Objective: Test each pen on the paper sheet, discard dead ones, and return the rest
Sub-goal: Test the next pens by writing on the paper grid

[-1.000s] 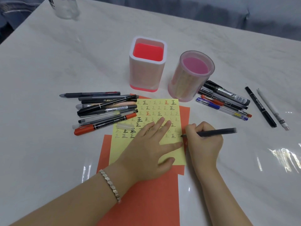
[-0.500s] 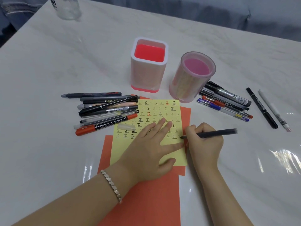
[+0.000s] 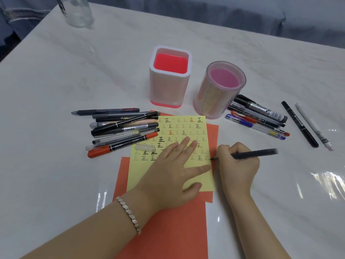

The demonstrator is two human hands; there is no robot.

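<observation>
The left hand (image 3: 173,176) lay spread flat on the yellow sheet (image 3: 203,181). The right hand (image 3: 237,165) pinched a dark pen (image 3: 255,153), its tip at the sheet's right edge.

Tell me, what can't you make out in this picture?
- Head view: the left hand, lying flat, covers part of the yellow sheet, so marks beneath are hidden.
- Whether the dark pen in the right hand is leaving ink: the tip is too small to tell.
- The clear bottle is cut off by the top edge.

Pen piles (image 3: 123,130) (image 3: 259,116) flank the paper sheet (image 3: 179,131).
</observation>
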